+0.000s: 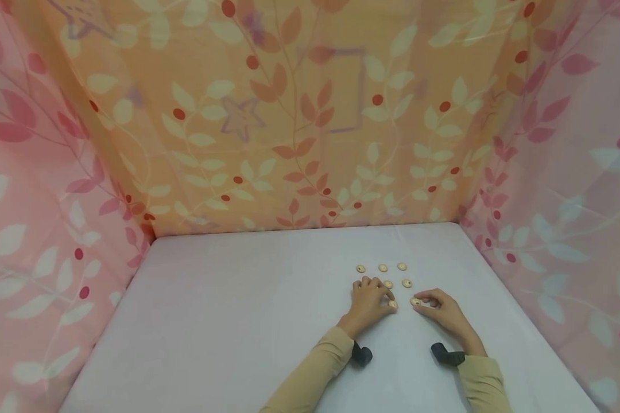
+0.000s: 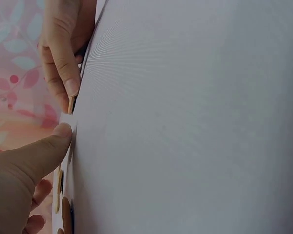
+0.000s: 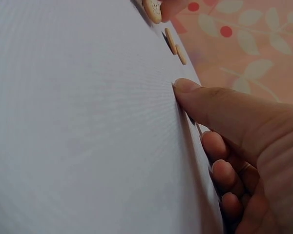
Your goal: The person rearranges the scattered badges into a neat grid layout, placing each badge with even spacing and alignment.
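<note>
Small round tan discs, some with dark marks on their faces, lie on a white surface; I cannot tell what they are made of. My left hand (image 1: 369,302) pinches one pale disc (image 1: 392,304) between thumb and forefinger, low at the surface. Just to its right, my right hand (image 1: 442,310) holds another disc (image 1: 415,301) by its edges. In the left wrist view, that right hand (image 2: 63,48) shows a disc edge (image 2: 72,104) at its fingertips. The right wrist view has my thumb (image 3: 210,100) hiding the right hand's disc.
Beyond the hands are several more discs in loose rows, including a left one (image 1: 360,268), a middle one (image 1: 383,268) and a right one (image 1: 407,283). Leaf-patterned cloth walls (image 1: 310,172) enclose the white table (image 1: 212,315) at the back and both sides.
</note>
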Tool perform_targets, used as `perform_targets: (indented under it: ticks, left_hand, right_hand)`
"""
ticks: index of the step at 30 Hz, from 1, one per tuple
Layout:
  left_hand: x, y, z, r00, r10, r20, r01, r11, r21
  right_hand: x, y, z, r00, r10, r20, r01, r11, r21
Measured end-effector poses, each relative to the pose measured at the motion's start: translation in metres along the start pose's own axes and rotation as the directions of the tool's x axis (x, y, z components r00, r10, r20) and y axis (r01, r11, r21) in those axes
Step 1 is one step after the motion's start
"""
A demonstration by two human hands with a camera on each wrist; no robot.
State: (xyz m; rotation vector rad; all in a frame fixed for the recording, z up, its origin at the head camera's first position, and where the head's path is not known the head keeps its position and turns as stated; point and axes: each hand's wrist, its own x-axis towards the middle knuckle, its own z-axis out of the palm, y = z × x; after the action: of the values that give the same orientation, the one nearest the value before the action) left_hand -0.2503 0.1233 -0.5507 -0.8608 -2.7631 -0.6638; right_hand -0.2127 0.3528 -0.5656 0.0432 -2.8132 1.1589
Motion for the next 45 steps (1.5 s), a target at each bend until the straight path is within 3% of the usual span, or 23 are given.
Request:
perform_targets:
  ticks: [14, 27, 38, 45]
  left_hand:
    - [0.005, 0.000, 0.008, 1.000, 0.018, -0.014, -0.018, 1.000, 0.022]
    - [0.003, 0.002, 0.003, 1.000, 0.006, -0.005, -0.006, 1.000, 0.012]
    - [-0.004, 0.000, -0.006, 1.000, -0.023, -0.008, 0.023, 1.000, -0.002]
    - [-0.008, -0.010, -0.020, 0.997, -0.032, -0.064, 0.030, 0.999, -0.032]
  right_hand:
    - [-0.001, -0.001, 0.000, 1.000, 0.005, 0.004, -0.006, 1.000, 0.010]
    - [0.001, -0.001, 0.002, 1.000, 0.001, -0.009, -0.001, 1.000, 0.013]
    - [-0.001, -0.004, 0.002, 0.999, 0.003, -0.043, -0.003, 1.000, 0.001]
    - [-0.001, -0.011, 0.006, 0.994, -0.023, -0.104, 0.018, 0.999, -0.047]
